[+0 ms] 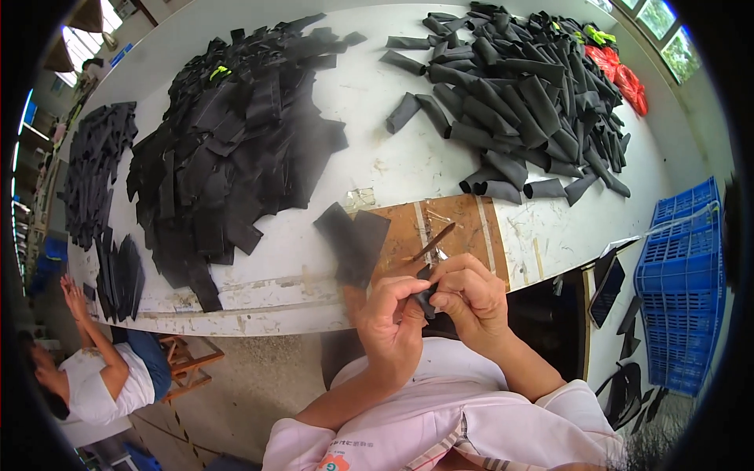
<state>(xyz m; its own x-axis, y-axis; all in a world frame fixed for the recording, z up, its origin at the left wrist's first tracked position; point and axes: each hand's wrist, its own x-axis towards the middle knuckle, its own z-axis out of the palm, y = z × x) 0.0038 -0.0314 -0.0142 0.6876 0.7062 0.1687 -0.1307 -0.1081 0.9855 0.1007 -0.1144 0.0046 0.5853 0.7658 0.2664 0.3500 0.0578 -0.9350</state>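
While both bare hands are held close together at the front edge of the long white table (367,102), a small, bent black piece of soft-looking sheet (426,298) is pinched between them. Its long side is pointed roughly straight ahead, away from the body. Its left side is gripped by the left hand (393,322) and its right side by the right hand (474,302), so neither hand is clearly nearer. The thumb and fingers of each hand are squeezed together on it. Much of it is covered by the fingertips, so it cannot be told if it is rolled or folded. How it is lined up between the two pinches seems to matter most.

Just past the fingers, a thin brown stick-like tool (436,240) is laid on a slant over a flat brown board (404,225). To the left of it, flat black sheet pieces with straight edges (345,239) are laid partly over the board.

Farther off, a big heap of flat black pieces (228,141) is piled on the left, and a heap of rolled black tubes (510,102) on the right. Beside the tubes, at the far right, a crinkly red plastic bag (616,74) is seen.
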